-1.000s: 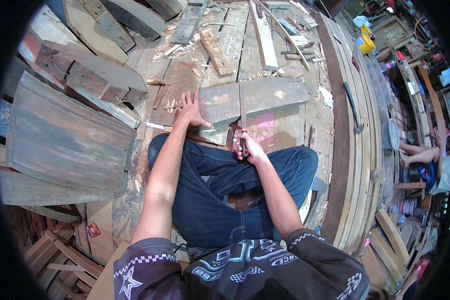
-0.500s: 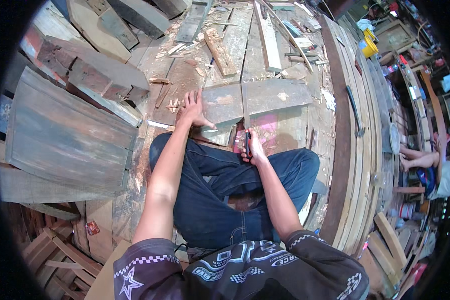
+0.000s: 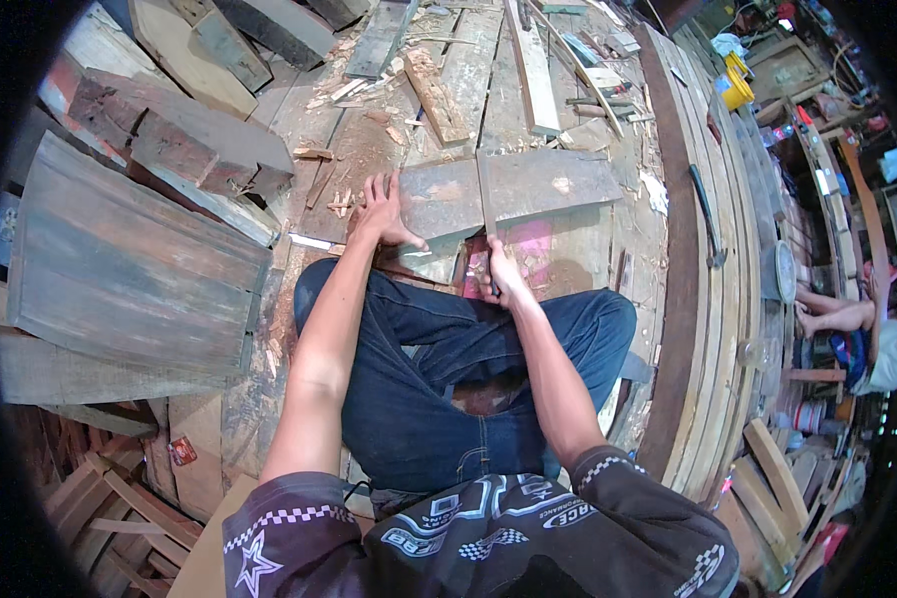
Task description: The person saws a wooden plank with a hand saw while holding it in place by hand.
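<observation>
A weathered grey board lies crosswise in front of my folded legs, raised above the planks, with its thick edge toward me. My left hand rests spread over its left end, fingers on top and thumb at the near edge. In my closed right hand is the dark handle of a handsaw. The narrow saw blade points away from me across the middle of the board. My fingers mostly cover the handle. Whether the teeth sit in a cut is too small to tell.
Wood chips and a pink sheet lie below the board. Farther off are a chipped wood block and a pale plank. A large curved panel stands left. A hammer lies on long boards right; a person's legs show beyond.
My right hand has pushed the saw forward, away from me, and more of the handle is hidden. My left hand stays on the board.
</observation>
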`<state>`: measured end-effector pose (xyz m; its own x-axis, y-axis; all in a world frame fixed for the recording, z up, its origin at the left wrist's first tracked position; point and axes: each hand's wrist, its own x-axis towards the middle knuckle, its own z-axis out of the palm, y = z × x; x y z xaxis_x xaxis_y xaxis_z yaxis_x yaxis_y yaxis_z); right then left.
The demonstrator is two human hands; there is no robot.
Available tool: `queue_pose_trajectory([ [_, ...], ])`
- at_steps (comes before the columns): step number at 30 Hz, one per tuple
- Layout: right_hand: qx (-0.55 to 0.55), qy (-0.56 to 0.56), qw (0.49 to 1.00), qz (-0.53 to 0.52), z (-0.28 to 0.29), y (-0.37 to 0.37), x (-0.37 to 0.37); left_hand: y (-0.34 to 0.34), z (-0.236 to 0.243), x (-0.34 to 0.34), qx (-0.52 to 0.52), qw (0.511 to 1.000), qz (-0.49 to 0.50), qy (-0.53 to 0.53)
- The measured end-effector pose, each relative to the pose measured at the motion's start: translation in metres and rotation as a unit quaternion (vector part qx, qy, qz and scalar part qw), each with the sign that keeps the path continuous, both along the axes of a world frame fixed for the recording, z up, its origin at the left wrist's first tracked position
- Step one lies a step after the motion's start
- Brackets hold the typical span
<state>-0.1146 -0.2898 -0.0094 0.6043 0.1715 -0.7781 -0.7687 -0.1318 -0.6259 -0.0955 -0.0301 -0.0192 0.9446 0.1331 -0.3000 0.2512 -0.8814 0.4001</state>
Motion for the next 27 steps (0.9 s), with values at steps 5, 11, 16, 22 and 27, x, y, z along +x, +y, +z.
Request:
queue_pose_trajectory([
  [5,-0.040,-0.033,0.998,-0.018,0.011,0.013,0.017,0.000,-0.008,0.001,-0.010,1.000,-0.009,-0.024],
  [11,-0.048,-0.003,0.999,0.006,-0.001,-0.003,-0.021,0.008,-0.017,-0.001,-0.011,0.999,-0.006,-0.032],
  [16,-0.048,-0.011,0.998,0.037,-0.004,-0.003,0.003,0.002,-0.007,0.002,0.006,1.000,-0.017,-0.016],
  [22,-0.072,-0.063,0.994,0.048,-0.007,0.001,0.017,0.003,-0.010,0.002,-0.001,1.000,-0.013,-0.020],
  [27,-0.116,-0.046,0.991,0.055,0.002,-0.008,-0.019,0.004,-0.008,-0.004,-0.004,1.000,-0.006,-0.010],
])
